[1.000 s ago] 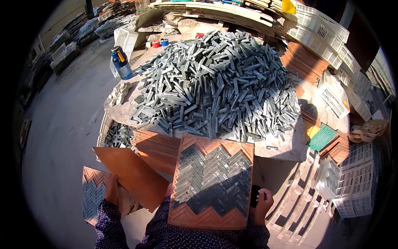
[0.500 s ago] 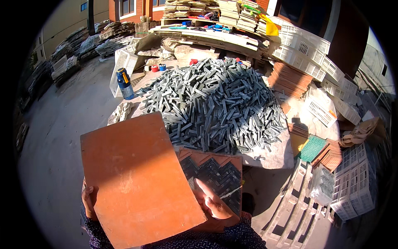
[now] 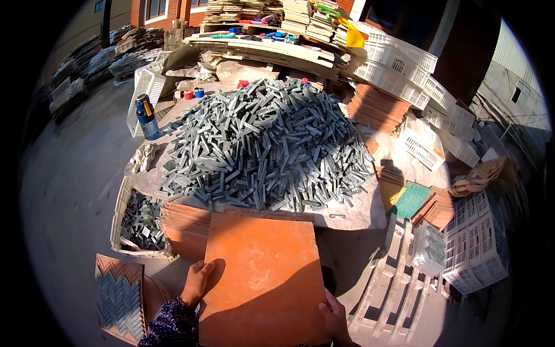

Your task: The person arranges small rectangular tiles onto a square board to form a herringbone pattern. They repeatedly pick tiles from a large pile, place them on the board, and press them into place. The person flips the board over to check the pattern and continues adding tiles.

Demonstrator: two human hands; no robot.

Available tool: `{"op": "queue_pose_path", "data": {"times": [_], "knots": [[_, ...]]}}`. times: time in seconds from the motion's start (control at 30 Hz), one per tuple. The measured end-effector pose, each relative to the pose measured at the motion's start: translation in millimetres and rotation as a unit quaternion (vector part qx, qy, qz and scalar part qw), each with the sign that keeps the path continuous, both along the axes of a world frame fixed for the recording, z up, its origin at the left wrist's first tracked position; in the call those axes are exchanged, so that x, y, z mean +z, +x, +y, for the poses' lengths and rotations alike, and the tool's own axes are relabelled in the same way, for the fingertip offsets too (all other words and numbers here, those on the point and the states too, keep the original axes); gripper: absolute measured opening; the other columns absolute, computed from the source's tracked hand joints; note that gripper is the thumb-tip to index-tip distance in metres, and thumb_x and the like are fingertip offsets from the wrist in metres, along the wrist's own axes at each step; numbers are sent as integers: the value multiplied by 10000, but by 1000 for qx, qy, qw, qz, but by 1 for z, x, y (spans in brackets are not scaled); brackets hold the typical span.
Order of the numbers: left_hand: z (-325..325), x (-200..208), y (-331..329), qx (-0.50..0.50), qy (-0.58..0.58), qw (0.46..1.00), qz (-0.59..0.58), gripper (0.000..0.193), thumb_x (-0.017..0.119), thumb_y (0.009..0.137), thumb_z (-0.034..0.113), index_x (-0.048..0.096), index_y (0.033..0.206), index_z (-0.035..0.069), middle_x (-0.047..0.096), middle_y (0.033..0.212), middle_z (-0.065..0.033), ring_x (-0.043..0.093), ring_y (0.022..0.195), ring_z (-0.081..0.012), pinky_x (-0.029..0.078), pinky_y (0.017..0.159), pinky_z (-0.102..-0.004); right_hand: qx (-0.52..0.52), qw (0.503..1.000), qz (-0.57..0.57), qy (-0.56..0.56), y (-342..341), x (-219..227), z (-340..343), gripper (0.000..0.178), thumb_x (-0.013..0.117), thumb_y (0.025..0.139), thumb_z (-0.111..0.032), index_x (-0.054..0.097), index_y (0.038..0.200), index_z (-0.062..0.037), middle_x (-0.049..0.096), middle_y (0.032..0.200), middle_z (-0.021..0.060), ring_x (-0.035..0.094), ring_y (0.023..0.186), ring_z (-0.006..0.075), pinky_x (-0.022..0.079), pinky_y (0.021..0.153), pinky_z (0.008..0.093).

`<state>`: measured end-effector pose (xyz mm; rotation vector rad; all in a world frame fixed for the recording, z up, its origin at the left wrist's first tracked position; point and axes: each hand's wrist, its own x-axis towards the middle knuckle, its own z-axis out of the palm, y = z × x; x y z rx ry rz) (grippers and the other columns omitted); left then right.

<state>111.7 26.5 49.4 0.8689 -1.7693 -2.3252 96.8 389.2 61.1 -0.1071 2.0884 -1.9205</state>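
Note:
A flat orange board is held level in front of me, at the near edge of the work table. My left hand grips its left edge, thumb on top and fingers underneath. Around the lower right edge my right hand is closed, thumb lying along the side. Past the board rises a large heap of small grey stone strips. Whatever lies beneath the board is hidden. To the lower left, a panel of grey strips in a herringbone pattern lies on an orange backing.
Left of the board are a crate of stone pieces and a stack of orange boards. A blue bottle and a cloth glove lie farther left. At right are a wooden pallet, white crates and stacked boards.
The orange board has moved right and down from a tilted position and now covers where dark herringbone strips showed. My right hand has taken hold of its right edge. The view has shifted.

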Motion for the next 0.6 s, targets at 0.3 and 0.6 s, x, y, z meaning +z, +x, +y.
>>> {"op": "queue_pose_path", "data": {"times": [0.3, 0.6], "knots": [[0, -15, -19, 4, 62, 998, 26, 181, 566, 908, 134, 631, 982, -17, 630, 870, -6, 566, 739, -69, 437, 641, -197, -35, 999, -4, -35, -13, 13, -9, 494, 476, 873, -21, 394, 1355, 48, 595, 1135, 98, 555, 1024, 138, 425, 901, 261], [12, 42, -28, -65, 81, 967, 232, 188, 577, 898, 156, 545, 1007, 6, 582, 943, -37, 530, 931, -122, 403, 844, -256, -23, 996, 81, -16, -33, 16, -8, 473, 436, 899, -31, 380, 1361, 54, 546, 1240, 121, 532, 1106, 160, 402, 950, 274]]}}
